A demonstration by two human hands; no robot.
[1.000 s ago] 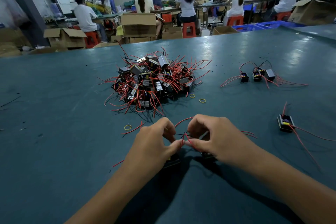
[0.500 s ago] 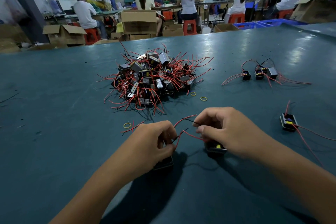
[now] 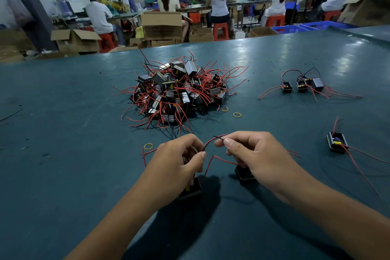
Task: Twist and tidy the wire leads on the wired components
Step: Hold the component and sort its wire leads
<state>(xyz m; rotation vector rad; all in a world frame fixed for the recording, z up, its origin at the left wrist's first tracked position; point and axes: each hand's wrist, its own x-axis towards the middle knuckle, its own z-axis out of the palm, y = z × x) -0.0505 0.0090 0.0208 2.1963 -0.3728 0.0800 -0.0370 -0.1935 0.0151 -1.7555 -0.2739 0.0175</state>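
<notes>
Two small black wired components lie on the green table close to me. My left hand pinches the red leads of the left component, which sits partly under my fingers. My right hand pinches a red and black lead between thumb and forefinger, above the right component, mostly hidden beneath it. A loose red lead arcs between the two hands.
A big pile of components with tangled red wires lies ahead. Three separated components sit at the far right, one more component nearer right. Yellow rubber bands lie scattered. Workers and cardboard boxes stand beyond the table's far edge.
My hands, joined on the leads a second ago, have drawn apart. The two components have separated, and my right hand has risen with a lead end pinched in it.
</notes>
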